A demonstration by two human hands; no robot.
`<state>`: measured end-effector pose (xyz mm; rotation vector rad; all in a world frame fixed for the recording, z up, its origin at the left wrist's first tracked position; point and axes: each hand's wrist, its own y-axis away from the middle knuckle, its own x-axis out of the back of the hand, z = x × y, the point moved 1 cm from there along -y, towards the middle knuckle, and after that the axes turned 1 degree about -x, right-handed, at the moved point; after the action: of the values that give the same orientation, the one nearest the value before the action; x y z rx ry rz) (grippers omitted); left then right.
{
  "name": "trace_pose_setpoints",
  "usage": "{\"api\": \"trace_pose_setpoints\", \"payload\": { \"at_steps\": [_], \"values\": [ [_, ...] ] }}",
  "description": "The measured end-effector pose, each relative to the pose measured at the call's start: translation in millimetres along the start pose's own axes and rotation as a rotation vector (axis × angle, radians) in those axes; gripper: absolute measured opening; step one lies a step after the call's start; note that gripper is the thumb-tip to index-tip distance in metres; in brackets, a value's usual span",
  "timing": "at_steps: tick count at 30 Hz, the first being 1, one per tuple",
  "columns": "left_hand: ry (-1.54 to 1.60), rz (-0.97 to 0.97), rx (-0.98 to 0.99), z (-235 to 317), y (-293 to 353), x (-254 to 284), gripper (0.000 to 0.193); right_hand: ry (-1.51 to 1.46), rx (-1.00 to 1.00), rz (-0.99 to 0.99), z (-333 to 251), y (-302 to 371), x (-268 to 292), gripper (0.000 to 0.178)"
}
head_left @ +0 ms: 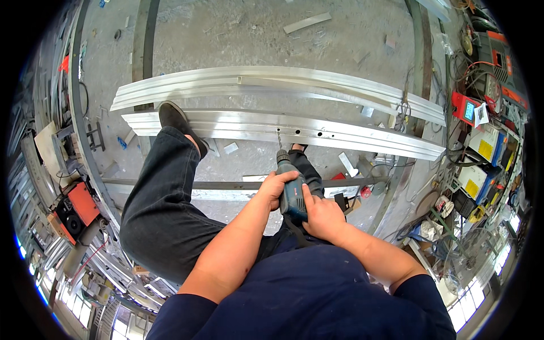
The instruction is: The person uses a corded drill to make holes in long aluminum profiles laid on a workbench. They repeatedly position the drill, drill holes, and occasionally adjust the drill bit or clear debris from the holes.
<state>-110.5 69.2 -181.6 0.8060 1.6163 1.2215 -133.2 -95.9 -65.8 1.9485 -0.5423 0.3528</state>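
A dark blue power drill (293, 194) is in both my hands, pointing away from me. My left hand (275, 187) is closed around its front body, just behind the chuck (283, 157). My right hand (325, 219) grips it at the rear, index finger stretched along the body; the handle is mostly hidden. The thin drill bit (279, 139) reaches a silvery aluminium profile (238, 124), its tip at or very near a small hole. Several dark holes lie in a row to the right of the bit. My left shoe (179, 123) presses on the profile's left part.
A second long profile (187, 82) lies behind, with a thinner bar (317, 89) on it. Both profiles rest across steel frame beams (144, 48). Metal offcuts (307, 22) litter the concrete floor. Tools, cables and a red device (464, 107) crowd the right; an orange-and-black machine (79, 209) stands left.
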Motion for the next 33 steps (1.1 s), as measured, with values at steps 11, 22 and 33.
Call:
{"api": "trace_pose_setpoints", "payload": {
  "at_steps": [11, 22, 33],
  "values": [
    [-0.25, 0.185, 0.053, 1.1, -21.6, -5.8, 0.043, -0.049, 0.03, -0.003, 11.9, -0.2, -35.9, 0.107],
    [-0.292, 0.187, -0.04, 1.0, -19.7, 0.0, 0.051, -0.09, -0.003, -0.01, 4.5, -3.4, -50.4, 0.108],
    [-0.376, 0.223, 0.023, 20.1, -12.0, -12.9, 0.042, -0.148, -0.021, -0.027, 1.4, -7.6, -29.3, 0.111]
  ]
}}
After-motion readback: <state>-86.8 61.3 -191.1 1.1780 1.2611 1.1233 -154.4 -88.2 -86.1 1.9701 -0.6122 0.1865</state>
